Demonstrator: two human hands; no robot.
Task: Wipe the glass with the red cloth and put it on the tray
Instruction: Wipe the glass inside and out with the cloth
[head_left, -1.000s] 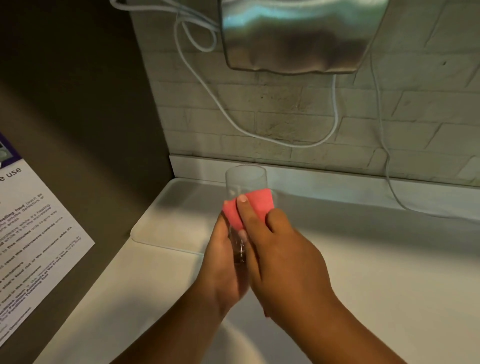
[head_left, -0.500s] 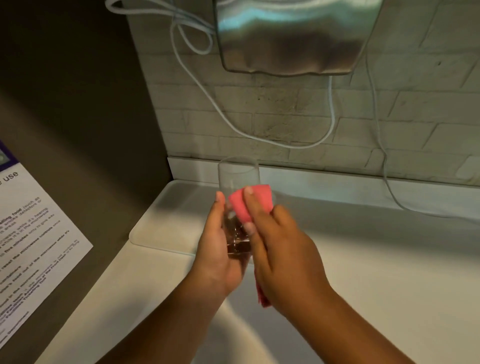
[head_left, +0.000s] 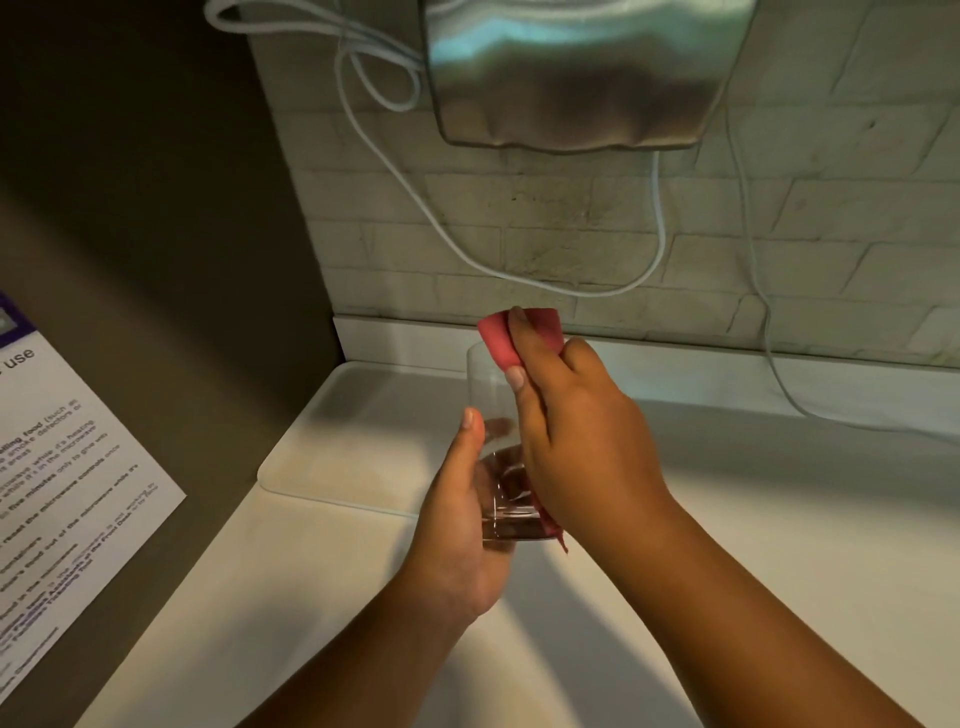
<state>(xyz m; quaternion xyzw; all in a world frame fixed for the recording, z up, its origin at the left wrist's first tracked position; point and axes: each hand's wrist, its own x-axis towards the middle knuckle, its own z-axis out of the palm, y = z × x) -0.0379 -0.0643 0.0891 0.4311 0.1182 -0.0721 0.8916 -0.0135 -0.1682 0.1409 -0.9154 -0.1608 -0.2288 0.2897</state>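
Note:
My left hand (head_left: 462, 514) grips a clear drinking glass (head_left: 491, 395) round its lower half and holds it upright above the white counter. Against the glass's right side my right hand (head_left: 576, 436) pinches the red cloth (head_left: 501, 338), whose folded top sticks up over the rim. A corner of the cloth hangs out below my right palm beside the glass's base. The white tray (head_left: 353, 452) lies flat in the counter's back left corner, just left of and behind the glass.
A steel wall unit (head_left: 582, 78) hangs above, with white cables (head_left: 467, 249) looping down the brick wall. A dark panel with a printed notice (head_left: 62, 467) stands on the left. The white counter (head_left: 753, 519) stretches to the right.
My right hand has slid the red cloth up the glass from its middle to its rim. The left hand has kept its hold on the glass.

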